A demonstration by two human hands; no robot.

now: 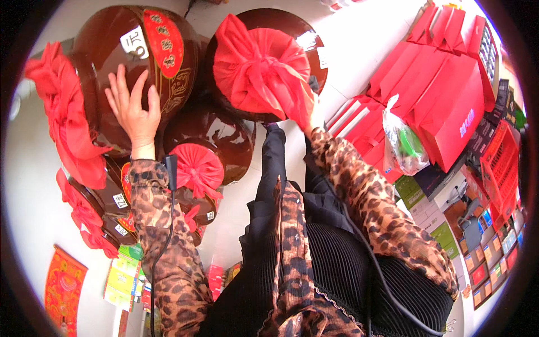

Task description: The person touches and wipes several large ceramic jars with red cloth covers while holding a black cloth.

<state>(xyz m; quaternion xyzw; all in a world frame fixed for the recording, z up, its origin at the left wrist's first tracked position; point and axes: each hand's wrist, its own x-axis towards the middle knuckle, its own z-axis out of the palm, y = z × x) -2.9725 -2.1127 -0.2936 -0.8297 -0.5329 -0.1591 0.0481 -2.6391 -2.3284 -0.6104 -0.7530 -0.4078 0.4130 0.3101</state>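
A large glazed brown jar (101,63) tilts across the upper left. It bears a white price tag (135,42) and a red oval label (165,44) with writing. My left hand (137,109) lies on its side, fingers spread. Red cloth (69,113) is gathered over its left end. Right of it is a second brown jar (290,25), its lid wrapped in tied red cloth (263,67). At that cloth's lower right corner, my right hand (312,113) grips the hanging tail; its fingers are partly hidden.
Below stand smaller brown jars with red cloth tops, including one covered jar (227,143). Red gift bags (446,101) crowd the right, with a clear plastic bag (404,143) against them. Further right is a red plastic crate (501,164). A black cable (170,227) runs along my left sleeve.
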